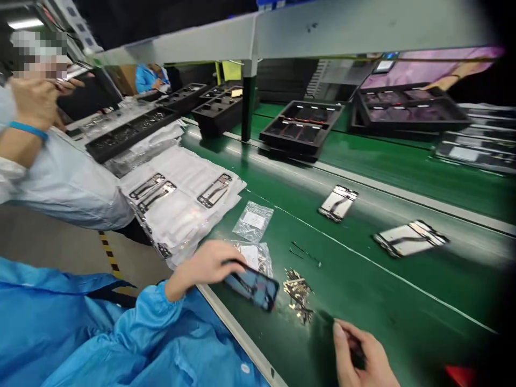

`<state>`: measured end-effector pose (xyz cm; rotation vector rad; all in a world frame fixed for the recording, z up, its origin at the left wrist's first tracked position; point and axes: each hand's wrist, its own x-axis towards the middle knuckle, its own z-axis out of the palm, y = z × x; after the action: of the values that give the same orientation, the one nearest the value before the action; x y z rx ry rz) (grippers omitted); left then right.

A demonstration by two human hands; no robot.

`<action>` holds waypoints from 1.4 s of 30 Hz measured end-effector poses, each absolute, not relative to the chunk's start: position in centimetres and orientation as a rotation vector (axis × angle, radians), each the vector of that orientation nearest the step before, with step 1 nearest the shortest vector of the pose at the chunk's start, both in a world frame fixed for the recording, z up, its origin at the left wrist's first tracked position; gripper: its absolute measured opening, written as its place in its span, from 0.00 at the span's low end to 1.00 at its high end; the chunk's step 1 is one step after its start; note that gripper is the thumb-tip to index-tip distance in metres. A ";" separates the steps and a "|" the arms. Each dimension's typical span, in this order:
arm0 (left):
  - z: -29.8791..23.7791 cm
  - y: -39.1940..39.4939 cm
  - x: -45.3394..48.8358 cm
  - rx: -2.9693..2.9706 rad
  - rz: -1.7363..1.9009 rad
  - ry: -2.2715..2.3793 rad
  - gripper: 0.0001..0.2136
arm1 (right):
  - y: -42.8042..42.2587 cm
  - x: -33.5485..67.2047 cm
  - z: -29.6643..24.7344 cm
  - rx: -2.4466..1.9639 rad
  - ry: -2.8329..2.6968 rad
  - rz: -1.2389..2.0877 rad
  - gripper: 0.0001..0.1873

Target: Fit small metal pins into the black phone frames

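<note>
Left hand (205, 266) is clamped on a dark phone frame (253, 287), fingers wrapped over its near end, the frame held tilted just above the green belt (363, 301) at the near edge; right hand (360, 352) rests on the belt lower right with fingers curled together, maybe pinching something small and dark, cannot tell what. Just beside the frame, between both hands, lies a loose pile of small gold parts (298, 295); risk as I judge it: the frame's free end hangs close to the pile, so a swing could scatter the parts over the belt or off the near edge. Grip covers only 1 end, so the frame could tip or slip out. 2 clear bags (253, 220) lie near the left hand, 1 partly under it, and could get dragged by the wrist. 2 silver frames (338, 202) (409, 238) lie farther out on the belt, well apart from the hands; both look blurred. Containers: black tray (302, 126) past the belt has several compartments with dark flat pieces and a bit of red inside, not clear what; another black tray (407, 110) to the right holds purplish flat panels in its cells; more black trays (220, 110) farther left, contents too dark to tell. White sheets (181, 191) at left carry 3 or so frames. A co-worker's sleeve (60, 177) is at far left, hand raised, apart from all this
</note>
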<state>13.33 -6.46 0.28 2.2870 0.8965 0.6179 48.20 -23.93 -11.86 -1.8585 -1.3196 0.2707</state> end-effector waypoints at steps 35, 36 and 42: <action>-5.0 -6.7 29.9 2.254 0.595 0.809 0.15 | -16.2 49.8 -8.2 -1.609 -1.486 0.596 0.12; -4.8 -5.8 31.2 2.287 0.530 0.763 0.14 | -15.9 49.8 -8.2 -1.597 -1.455 0.586 0.13; -6.0 -2.9 34.1 2.304 0.455 0.483 0.16 | -15.8 50.2 -8.9 -1.553 -1.316 0.563 0.14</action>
<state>34.07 -2.90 -6.00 2.3036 0.4834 0.4550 50.16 -15.77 -8.86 -1.5531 -1.3160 0.5625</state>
